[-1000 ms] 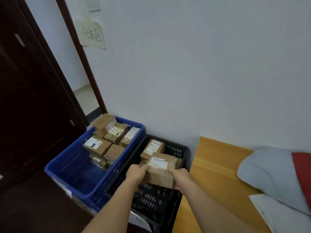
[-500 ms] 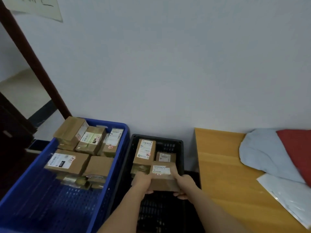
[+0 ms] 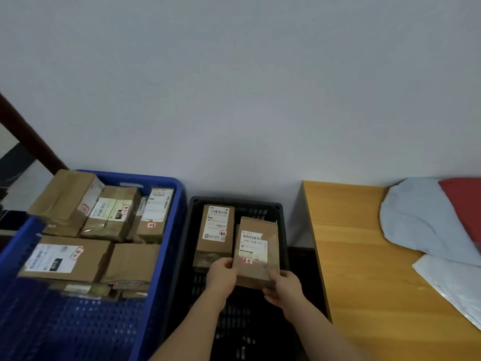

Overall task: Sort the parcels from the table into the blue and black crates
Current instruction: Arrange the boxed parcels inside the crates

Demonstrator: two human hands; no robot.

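A brown cardboard parcel [image 3: 256,250] with a white label and a red-marked sticker is held over the black crate [image 3: 283,225], its long side pointing away from me. My left hand [image 3: 221,276] grips its near left corner and my right hand [image 3: 282,287] grips its near right corner. Another labelled parcel [image 3: 215,230] lies in the black crate just left of it. The blue crate [image 3: 169,246] on the left holds several brown parcels [image 3: 67,259].
A wooden table [image 3: 364,256] stands right of the black crate, carrying a light blue bag [image 3: 416,220], a red bag [image 3: 466,201] and a white mailer [image 3: 453,280]. A white wall rises behind. A dark door frame [image 3: 23,134] slants at the far left.
The parcel has been turned from lying crosswise to pointing lengthwise away from me, and moved further back into the black crate. The view has swung right and tilted down.
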